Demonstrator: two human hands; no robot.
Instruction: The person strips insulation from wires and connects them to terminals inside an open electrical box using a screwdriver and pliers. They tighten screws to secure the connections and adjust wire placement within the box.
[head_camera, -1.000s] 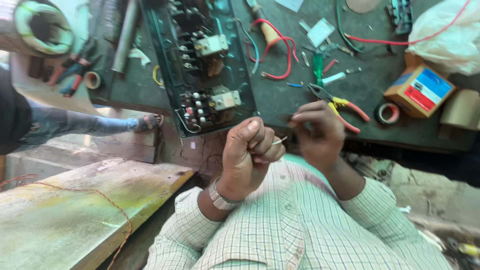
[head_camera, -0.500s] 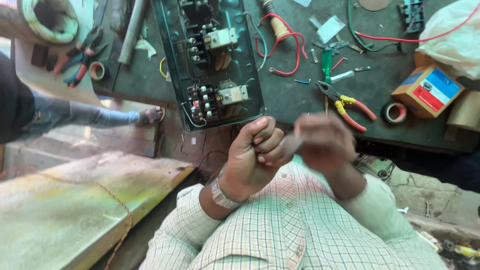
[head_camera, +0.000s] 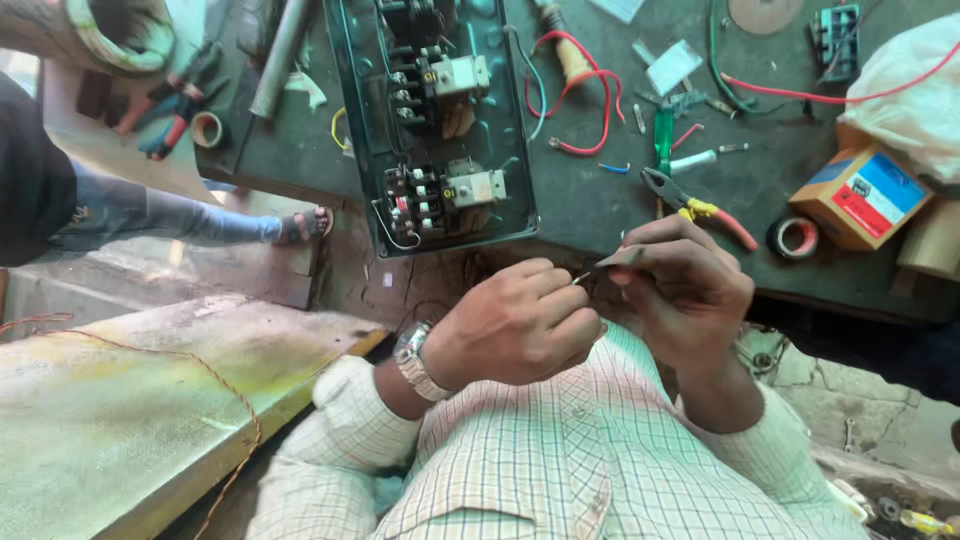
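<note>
I see a switch box (head_camera: 435, 130) open on the bench (head_camera: 590, 215). Pliers (head_camera: 690, 207), tape (head_camera: 795, 238) and a carton (head_camera: 860, 197) lie right of it.

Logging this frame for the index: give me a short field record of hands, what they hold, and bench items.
left hand: closed in a fist around a thin wire end, watch on wrist
right hand: fingers pinch the same thin wire at its tip
hands: close together, above the lap, in front of the bench edge
bench: dark top
panel: open box with switch units, lies on bench
pliers: red and yellow grips, beyond right hand
tape: roll, right of pliers
box: small carton, far right
</note>
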